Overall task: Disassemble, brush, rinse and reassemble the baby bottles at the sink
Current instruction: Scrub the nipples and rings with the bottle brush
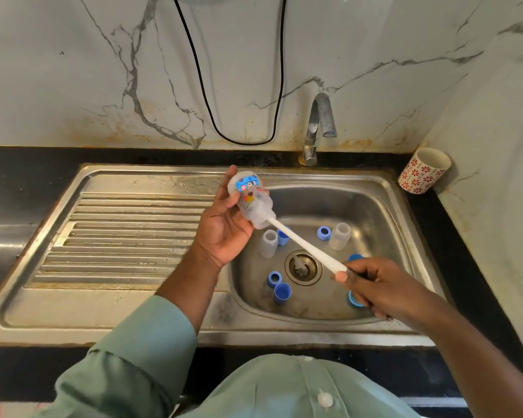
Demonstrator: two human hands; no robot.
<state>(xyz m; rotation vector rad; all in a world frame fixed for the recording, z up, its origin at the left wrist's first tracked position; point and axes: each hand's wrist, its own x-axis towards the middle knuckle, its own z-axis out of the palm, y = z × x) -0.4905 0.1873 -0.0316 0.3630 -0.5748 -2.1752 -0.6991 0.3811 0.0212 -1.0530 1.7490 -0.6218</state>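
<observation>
- The bottle (249, 200), clear with a blue printed picture, is held tilted above the left rim of the basin, mouth pointing down and toward the person.
- The left hand (224, 230) cradles it from below, fingers curled round its body, thumb up near its base.
- A brush (302, 242) with a white handle runs into the bottle's mouth; its head is inside, blurred by the plastic.
- The right hand (372, 282) pinches the handle's far end between thumb and curled fingers.
- The step in hand looks like brushing — this bottle is already apart, and the brush is working inside it.
- Next, by my judgement: draw the brush out straight along the neck, then bring the bottle under the tap (319, 128), which shows no water running, so it must be opened first.
- In the sink (375, 188) lie the other parts: two small clear bottles (269, 242) standing apart, and several blue rings and caps (282, 292) scattered round the drain (303, 267) — none reassembled yet.
- The sink is steel, with a ribbed drainboard (127, 236) on the left, wet-looking and smooth, so parts may slide.
- It sits in a dark counter (465, 236); a flowered cup (424, 170) stands at the right corner.
- Behind is a veined marble wall (73, 70), rust-stained along its foot, with a black cable (242, 140) hanging in a loop.
</observation>
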